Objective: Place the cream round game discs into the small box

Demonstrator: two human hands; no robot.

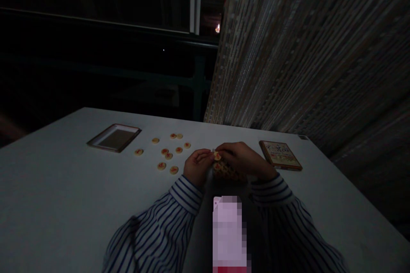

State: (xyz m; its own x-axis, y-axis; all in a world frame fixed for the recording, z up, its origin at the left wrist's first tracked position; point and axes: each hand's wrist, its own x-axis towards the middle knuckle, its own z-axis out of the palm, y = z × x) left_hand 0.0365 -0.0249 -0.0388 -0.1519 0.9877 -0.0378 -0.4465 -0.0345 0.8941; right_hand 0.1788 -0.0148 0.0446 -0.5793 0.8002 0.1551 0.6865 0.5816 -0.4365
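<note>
My left hand (196, 166) and my right hand (245, 158) meet over a bundle of round, pale xiangqi pieces (226, 172) with red characters. The fingers of both hands are closed at its upper edge, where one piece (217, 156) shows between them. A small whitish bit sticks up at the fingertips; whether it is a clear wrapping I cannot tell. My right hand covers part of the bundle. Several loose xiangqi pieces (168, 156) lie on the white table to the left of my hands, some touching each other.
A shallow open box part (117, 137) lies at the back left of the white table (77, 187). To the right is a flat box lid (280, 155) with printed pictures. A lit phone (228, 230) is close in front of me. A string curtain (272, 51) hangs behind the table.
</note>
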